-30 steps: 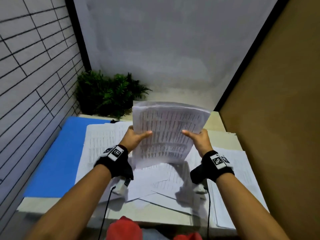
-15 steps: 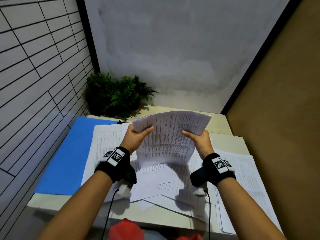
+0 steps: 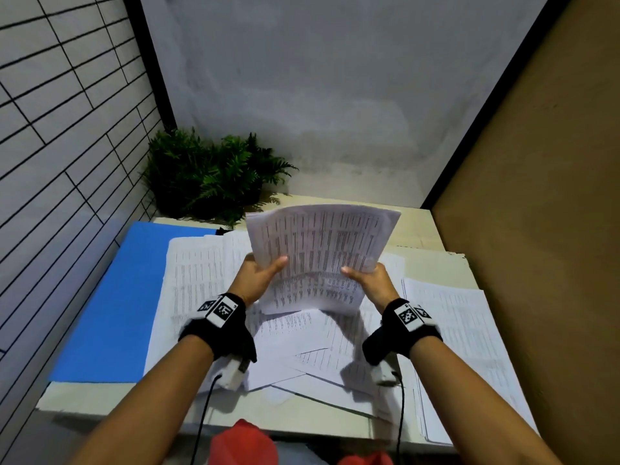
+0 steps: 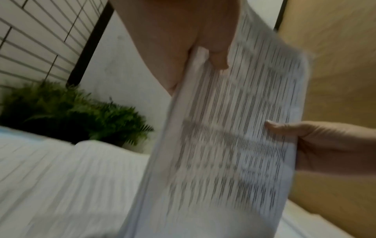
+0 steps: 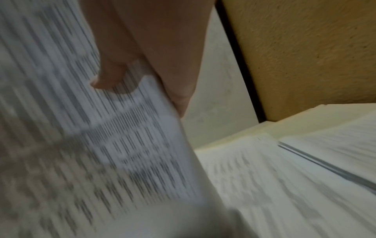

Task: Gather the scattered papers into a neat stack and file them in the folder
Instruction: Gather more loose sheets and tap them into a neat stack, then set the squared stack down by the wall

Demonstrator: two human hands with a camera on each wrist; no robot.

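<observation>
So my left hand point(image 3: 256, 278) and right hand point(image 3: 372, 280) both pinched the stack point(image 3: 322, 250), thumbs on its front, one on each side edge. I had it tilted above the loose sheets point(image 3: 295, 333) all over the desk point(image 3: 432, 260), blue folder point(image 3: 110, 307) flat on the left, plant point(image 3: 208, 176) behind it

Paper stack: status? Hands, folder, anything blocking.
Left hand and right hand grip the paper stack by its sides, upright above the desk. Loose sheets lie scattered below. Blue folder flat at left, partly covered by papers.
</observation>
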